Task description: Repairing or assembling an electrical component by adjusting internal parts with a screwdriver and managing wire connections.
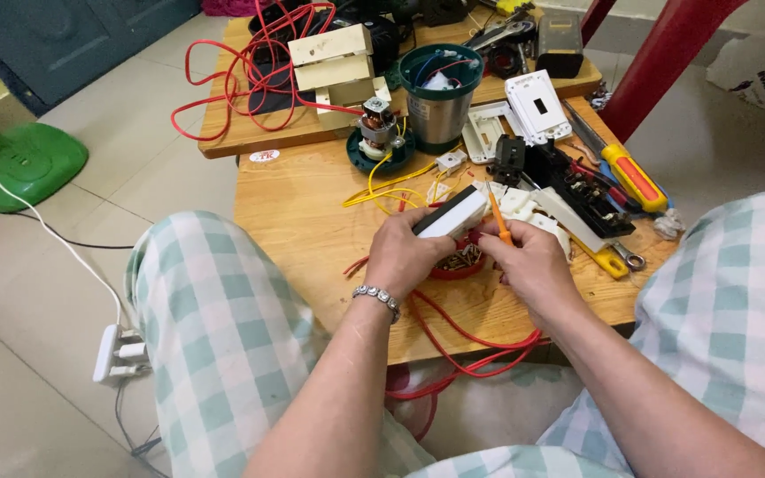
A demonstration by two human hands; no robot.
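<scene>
Gripping white block [453, 215], orange screwdriver [498, 219] tip hidden

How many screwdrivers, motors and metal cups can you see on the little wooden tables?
Screwdrivers: 2, a thin orange one in the right hand and a big orange-and-yellow one lying on the table.
Motors: 1.
Metal cups: 1.
Total: 4.

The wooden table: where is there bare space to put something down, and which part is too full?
The wooden table is bare on its near-left part, between the left hand, the yellow wires and the left edge. A narrower bare strip lies at the near edge, crossed by red wire. The far-right side is crowded with switch plates, a yellow-handled screwdriver and a metal can.
</scene>
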